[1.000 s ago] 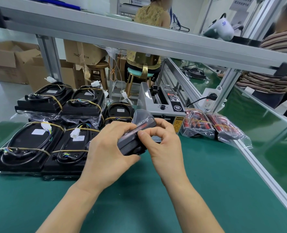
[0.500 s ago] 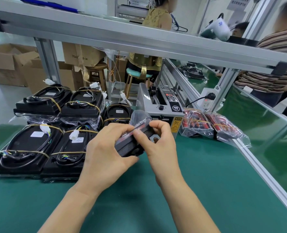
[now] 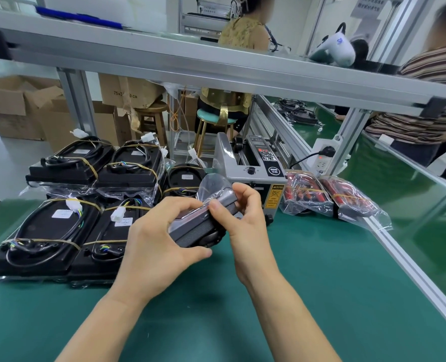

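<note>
1. Green matting point(image 3: 321, 296) covers the bench beneath two bare hands, which are raised just above it.
2. Between the hands is a small grey part point(image 3: 201, 227) with a dark textured side. It sits inside a clear bag point(image 3: 212, 182), whose loose mouth stands up beyond the fingers.
3. The left hand point(image 3: 154, 246) wraps the near end of the part, with fingers curled over the top and thumb underneath.
4. The right hand point(image 3: 245, 223) pinches the bag film against the far end of the part, with thumb on top and fingers curled behind.
5. Just beyond the right hand stands a grey tape machine point(image 3: 253, 169). Further to its right lie red items point(image 3: 308, 195) in clear bags.
6. To the left of the left hand lie black units point(image 3: 54, 231) bound with cords and bands.
7. The step in hand looks like bagging. The part seems fully inside, and the film is being folded over it.
8. The next move likely calls for folding the loose mouth flat against the part. One hand would pin it there while the other reaches to the machine for tape, because slack film could spring open.
</note>
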Motion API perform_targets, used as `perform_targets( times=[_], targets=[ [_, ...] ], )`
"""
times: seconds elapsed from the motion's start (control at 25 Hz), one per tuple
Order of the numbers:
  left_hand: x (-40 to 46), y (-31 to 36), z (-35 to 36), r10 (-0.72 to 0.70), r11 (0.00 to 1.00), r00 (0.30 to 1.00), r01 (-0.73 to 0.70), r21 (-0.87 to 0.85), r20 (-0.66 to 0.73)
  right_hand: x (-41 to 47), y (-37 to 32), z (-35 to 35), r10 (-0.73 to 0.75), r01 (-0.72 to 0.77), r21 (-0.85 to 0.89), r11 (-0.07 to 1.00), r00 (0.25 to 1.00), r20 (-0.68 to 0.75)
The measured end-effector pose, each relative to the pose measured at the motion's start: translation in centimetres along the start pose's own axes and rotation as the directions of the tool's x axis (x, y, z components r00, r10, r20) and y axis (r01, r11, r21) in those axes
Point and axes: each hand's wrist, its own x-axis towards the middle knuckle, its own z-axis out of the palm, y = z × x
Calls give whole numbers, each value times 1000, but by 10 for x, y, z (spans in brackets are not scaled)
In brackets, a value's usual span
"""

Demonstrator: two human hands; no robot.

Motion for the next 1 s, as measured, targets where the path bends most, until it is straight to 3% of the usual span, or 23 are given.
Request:
perform_targets(
  times=[0.12,0.24,0.36,0.48,0.56,0.72,0.8,0.88,1.0],
  targets=[
    [1,-4,-3,-20,1000,999,20,-18,-26,4,6,-12,-9,8,-8,1000,1000,-17],
    [0,-11,-8,-106,976,992,90,-196,-70,1,11,-45,58,-36,-141,989,986,157],
    [-8,-15,-2,-191,814,981,141,-563,-30,0,3,-75,163,-1,-364,931,896,414],
    [-16,-23,12,-233,661,970,212,-720,72,3,-12,-87,160,39,-424,905,891,424],
    [-18,-29,15,-240,647,958,276,-711,154,3,-21,-92,125,73,-482,873,922,367],
    [-19,-30,6,-276,830,932,355,-430,237,0,-27,-92,40,217,-730,648,947,318],
    [-17,-26,2,-222,906,955,276,-321,195,-1,-26,-86,36,285,-777,561,930,367],
    [-14,-20,3,-114,959,970,164,-231,216,-1,-23,-82,56,319,-783,534,911,409],
    [-13,-21,9,-140,951,948,209,-226,287,-3,-15,-78,76,333,-781,528,898,434]
  ],
)
